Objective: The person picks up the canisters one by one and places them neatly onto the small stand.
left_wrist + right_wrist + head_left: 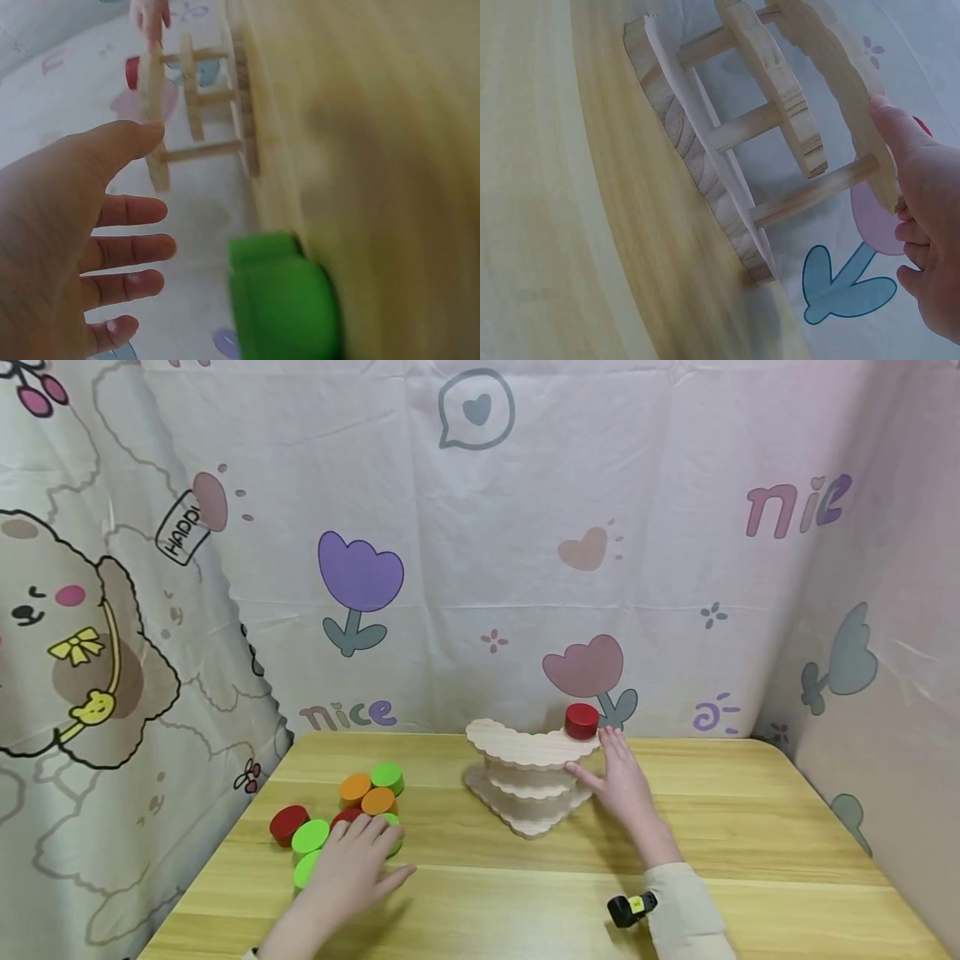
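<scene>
A pale wooden three-tier stand (528, 749) with scalloped edges stands on the table. On the right end of its top tier sits a red disc (582, 721). My right hand (628, 789) holds that end of the top tier, thumb on the front edge and fingers round the side, beside the red disc. Over the coloured discs at the left hovers my left hand (351, 866), its fingers loosely spread and nothing held. In the left wrist view a green disc (285, 307) lies apart from those fingers. The left hand partly hides a few discs in the head view.
Orange (356, 789), green (311, 837) and red discs (289, 825) lie grouped on the left of the wooden table (480, 902). A small black and yellow device (632, 908) is at the right sleeve. Printed cloth (480, 527) hangs behind the table.
</scene>
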